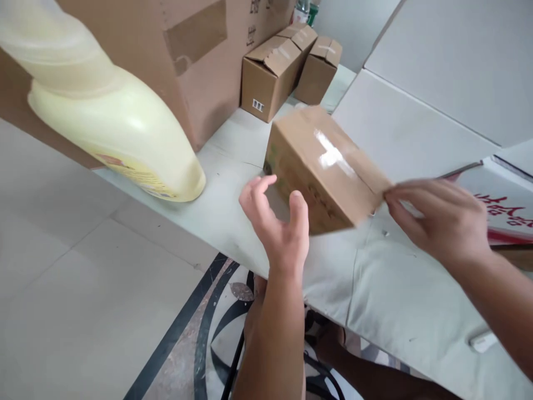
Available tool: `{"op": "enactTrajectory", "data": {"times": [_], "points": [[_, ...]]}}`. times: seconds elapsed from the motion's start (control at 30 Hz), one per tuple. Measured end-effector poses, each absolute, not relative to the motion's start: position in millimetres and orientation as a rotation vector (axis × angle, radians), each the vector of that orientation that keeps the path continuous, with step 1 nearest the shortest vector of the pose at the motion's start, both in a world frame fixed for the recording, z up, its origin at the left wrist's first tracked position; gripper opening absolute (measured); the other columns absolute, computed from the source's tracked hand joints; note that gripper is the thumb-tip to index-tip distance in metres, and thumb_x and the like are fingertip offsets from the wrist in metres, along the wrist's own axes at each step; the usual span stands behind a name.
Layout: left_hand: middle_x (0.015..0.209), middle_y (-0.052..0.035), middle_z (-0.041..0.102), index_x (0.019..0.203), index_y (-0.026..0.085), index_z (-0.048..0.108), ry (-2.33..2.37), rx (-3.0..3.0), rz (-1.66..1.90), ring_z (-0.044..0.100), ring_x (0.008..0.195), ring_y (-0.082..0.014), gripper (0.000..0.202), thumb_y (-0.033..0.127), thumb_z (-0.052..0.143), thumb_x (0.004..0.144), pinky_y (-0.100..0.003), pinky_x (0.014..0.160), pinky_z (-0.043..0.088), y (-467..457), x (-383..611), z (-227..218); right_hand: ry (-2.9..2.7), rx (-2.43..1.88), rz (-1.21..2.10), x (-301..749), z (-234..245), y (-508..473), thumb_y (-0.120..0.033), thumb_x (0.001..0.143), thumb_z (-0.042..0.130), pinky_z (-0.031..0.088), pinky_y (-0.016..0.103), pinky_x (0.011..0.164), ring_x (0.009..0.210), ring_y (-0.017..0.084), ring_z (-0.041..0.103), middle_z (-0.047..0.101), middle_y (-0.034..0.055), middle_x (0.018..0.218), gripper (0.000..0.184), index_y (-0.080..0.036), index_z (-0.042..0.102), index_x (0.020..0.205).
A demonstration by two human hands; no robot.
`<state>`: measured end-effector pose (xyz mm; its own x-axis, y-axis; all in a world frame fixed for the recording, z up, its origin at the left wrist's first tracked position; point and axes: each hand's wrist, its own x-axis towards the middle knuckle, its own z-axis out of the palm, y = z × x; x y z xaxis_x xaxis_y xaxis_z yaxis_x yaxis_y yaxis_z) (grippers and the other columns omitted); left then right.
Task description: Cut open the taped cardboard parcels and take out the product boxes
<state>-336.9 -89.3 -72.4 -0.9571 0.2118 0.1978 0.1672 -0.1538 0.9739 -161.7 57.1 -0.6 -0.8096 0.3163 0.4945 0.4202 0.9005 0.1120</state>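
A small brown cardboard box (320,166), taped shiny along its top seam, sits tilted on a flattened white cardboard sheet (400,300). My right hand (437,219) pinches the box's near right corner, fingers closed on the edge. My left hand (277,222) hovers just in front of the box's near face, fingers curled and apart, holding nothing. The box looks blurred by motion.
A large pale yellow plastic jug (112,122) lies at the upper left. Behind it stands a big brown carton (195,61), with two smaller cartons (270,72) farther back. White boards (437,66) lean at the right. A red-printed sheet (503,211) lies at the right edge. Tiled floor below.
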Motion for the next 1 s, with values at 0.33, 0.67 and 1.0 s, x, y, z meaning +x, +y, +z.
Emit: {"op": "enactTrajectory", "data": {"times": [0.33,0.67,1.0], "points": [[0.118,-0.0062,0.074,0.109,0.028,0.071,1.862,1.101,1.504,0.069,0.109,-0.0274,0.026,0.034,0.075,0.085,-0.045,0.099,0.056,-79,-277,-37,-1.679,-2.24,0.074,70,-85,-12,-0.049,0.086,0.048,0.052,0.058,0.114,0.122,0.04,0.067,0.068,0.0186,0.109,0.039,-0.031,0.071,0.111],[0.103,-0.0029,0.067,0.133,0.029,0.064,1.659,1.477,0.9,0.06,0.086,-0.0204,0.062,0.049,0.078,0.076,-0.035,0.08,0.053,-36,-191,-22,-1.291,-2.244,0.621,178,-110,8,-0.026,0.071,0.063,0.047,0.042,0.09,0.088,0.026,0.058,0.053,0.0046,0.078,0.023,-0.023,0.062,0.093],[0.14,-0.009,0.06,0.105,0.027,0.049,1.505,1.533,0.969,0.06,0.133,-0.0287,0.043,0.045,0.077,0.077,-0.042,0.108,0.052,-9,-147,-26,-0.843,-1.498,0.983,220,-80,-15,-0.04,0.063,0.044,0.047,0.038,0.075,0.074,0.021,0.055,0.044,0.0015,0.077,0.041,-0.029,0.046,0.102]]}}
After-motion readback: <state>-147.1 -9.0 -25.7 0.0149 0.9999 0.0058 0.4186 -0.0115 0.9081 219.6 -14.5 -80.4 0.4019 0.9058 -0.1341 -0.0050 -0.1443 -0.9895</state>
